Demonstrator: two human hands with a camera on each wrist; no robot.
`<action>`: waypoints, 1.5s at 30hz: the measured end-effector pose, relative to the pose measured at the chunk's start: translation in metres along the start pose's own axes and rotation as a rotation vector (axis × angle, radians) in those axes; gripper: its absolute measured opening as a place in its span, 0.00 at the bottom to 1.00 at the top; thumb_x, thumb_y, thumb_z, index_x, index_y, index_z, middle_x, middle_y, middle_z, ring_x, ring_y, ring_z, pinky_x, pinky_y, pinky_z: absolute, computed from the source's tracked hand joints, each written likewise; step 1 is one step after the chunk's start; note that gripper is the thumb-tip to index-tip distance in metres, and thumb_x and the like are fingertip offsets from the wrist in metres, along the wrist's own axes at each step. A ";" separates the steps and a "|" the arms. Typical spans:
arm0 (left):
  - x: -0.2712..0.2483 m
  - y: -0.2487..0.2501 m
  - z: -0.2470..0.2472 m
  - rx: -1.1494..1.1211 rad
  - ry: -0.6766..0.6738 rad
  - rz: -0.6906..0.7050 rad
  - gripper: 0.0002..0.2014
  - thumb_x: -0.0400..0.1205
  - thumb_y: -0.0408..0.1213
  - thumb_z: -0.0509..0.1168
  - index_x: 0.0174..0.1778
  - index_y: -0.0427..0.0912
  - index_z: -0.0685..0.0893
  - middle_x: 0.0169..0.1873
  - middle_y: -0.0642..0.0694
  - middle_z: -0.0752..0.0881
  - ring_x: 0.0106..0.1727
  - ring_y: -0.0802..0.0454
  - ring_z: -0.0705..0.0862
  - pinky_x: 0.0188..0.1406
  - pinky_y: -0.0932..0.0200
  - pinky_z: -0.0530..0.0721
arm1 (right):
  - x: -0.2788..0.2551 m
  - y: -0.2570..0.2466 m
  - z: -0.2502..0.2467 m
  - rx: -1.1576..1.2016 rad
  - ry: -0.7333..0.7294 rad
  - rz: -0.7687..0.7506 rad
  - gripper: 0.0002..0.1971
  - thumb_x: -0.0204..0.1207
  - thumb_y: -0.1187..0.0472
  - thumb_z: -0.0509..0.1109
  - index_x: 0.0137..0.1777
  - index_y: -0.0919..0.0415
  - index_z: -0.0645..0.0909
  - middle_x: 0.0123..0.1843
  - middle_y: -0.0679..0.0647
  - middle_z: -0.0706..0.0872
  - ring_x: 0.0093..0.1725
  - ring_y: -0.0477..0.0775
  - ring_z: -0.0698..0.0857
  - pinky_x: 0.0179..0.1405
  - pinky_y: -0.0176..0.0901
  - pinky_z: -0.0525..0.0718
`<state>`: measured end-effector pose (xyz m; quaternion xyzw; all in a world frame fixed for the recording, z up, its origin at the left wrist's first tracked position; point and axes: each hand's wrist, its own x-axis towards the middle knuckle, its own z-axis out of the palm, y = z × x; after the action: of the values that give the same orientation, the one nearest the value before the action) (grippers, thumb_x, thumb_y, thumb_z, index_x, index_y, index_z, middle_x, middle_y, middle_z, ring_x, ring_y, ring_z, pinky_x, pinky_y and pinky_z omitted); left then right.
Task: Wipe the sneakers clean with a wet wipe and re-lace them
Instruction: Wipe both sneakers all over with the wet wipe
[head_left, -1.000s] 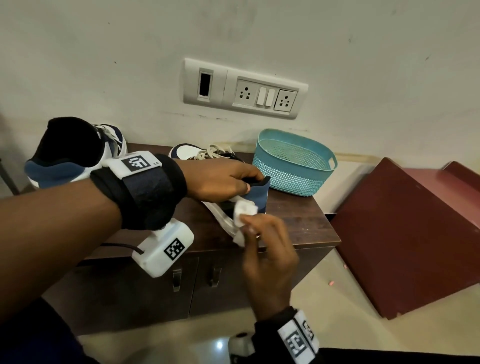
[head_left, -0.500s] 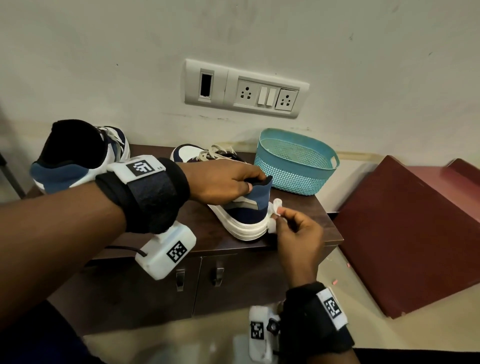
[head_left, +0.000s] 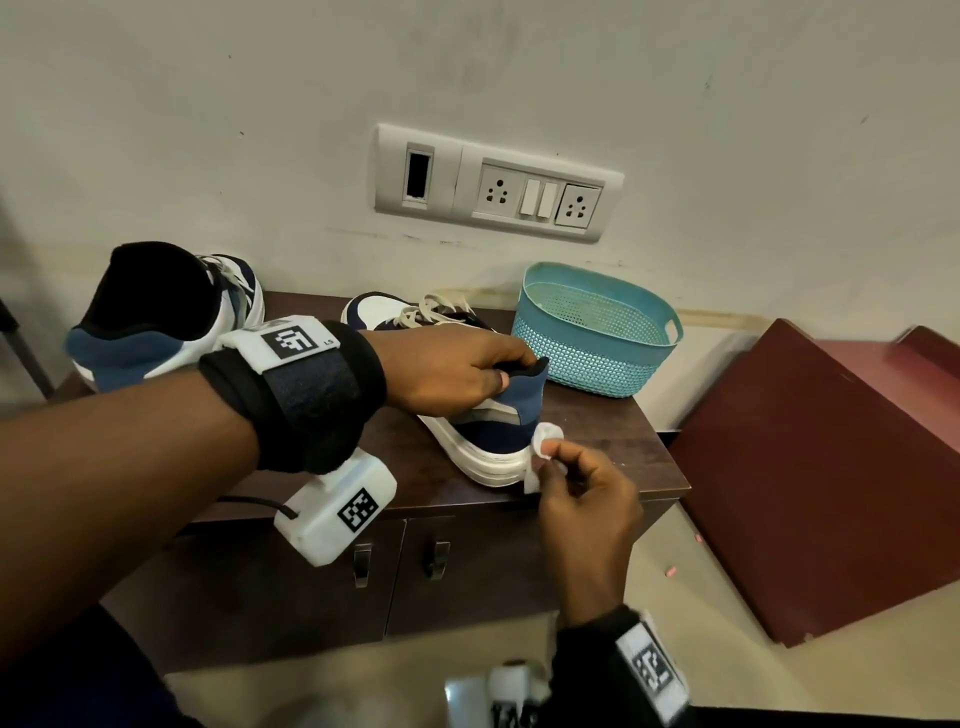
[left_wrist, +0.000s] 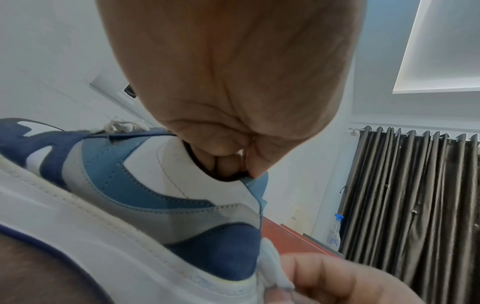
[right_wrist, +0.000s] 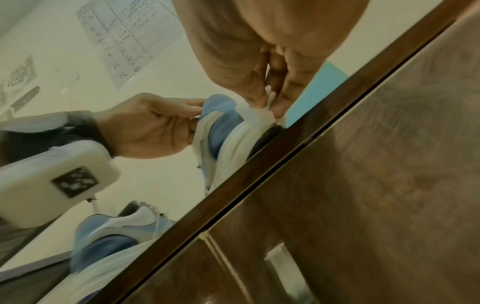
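Since a second ago the right hand (head_left: 582, 493) has swung from the sole side of the blue, white and grey sneaker (head_left: 488, 431) round to its heel, and the sneaker, tipped on its side then, now stands on its white sole. It sits at the centre of the head view on the dark brown wooden worktop (head_left: 613, 441), heel toward the front edge and toe toward the wall. Thumb and fingertips of the right hand pinch a small crumpled white wet wipe (head_left: 543, 452) and press it against the back of the heel, where the navy panel meets the white sole; the right wrist view shows the wipe (right_wrist: 259, 111) squeezed between the fingers and lying on the sole's rim. From the left of the frame the left hand (head_left: 447, 374) reaches in and grips the sneaker's black collar at the heel, fingers curled over the rim, as the left wrist view confirms (left_wrist: 228, 162). The two hands are apart, one at the top of the heel, one at its base. A second matching sneaker (head_left: 156, 312) stands at the left end of the worktop. Behind the held shoe, to the right, a teal perforated plastic basket (head_left: 597, 338) sits against the wall, under a white switch and socket panel (head_left: 498, 184).
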<state>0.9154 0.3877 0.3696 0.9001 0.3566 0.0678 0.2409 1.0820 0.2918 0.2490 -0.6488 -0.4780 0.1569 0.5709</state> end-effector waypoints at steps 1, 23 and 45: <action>-0.001 0.001 0.000 0.000 -0.003 0.005 0.23 0.85 0.42 0.54 0.77 0.48 0.75 0.66 0.48 0.83 0.67 0.49 0.80 0.72 0.44 0.75 | -0.011 -0.001 -0.001 0.001 -0.024 -0.046 0.17 0.76 0.71 0.77 0.48 0.42 0.88 0.47 0.40 0.91 0.48 0.38 0.89 0.52 0.33 0.87; -0.001 -0.004 -0.003 -0.021 0.007 -0.006 0.21 0.89 0.36 0.58 0.80 0.48 0.74 0.72 0.51 0.80 0.67 0.55 0.78 0.73 0.53 0.73 | 0.003 0.005 0.009 0.111 0.014 0.063 0.10 0.79 0.69 0.75 0.52 0.53 0.90 0.49 0.48 0.93 0.48 0.43 0.90 0.47 0.25 0.84; -0.016 -0.006 0.000 -0.065 -0.003 0.081 0.14 0.86 0.42 0.67 0.67 0.58 0.76 0.31 0.66 0.79 0.34 0.68 0.76 0.37 0.67 0.69 | 0.029 -0.020 -0.001 0.434 -0.142 -0.110 0.16 0.75 0.77 0.76 0.46 0.52 0.91 0.45 0.49 0.93 0.47 0.43 0.90 0.51 0.35 0.86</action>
<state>0.9002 0.3802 0.3673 0.9056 0.3171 0.0876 0.2678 1.0883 0.3117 0.2774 -0.4713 -0.5065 0.2699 0.6697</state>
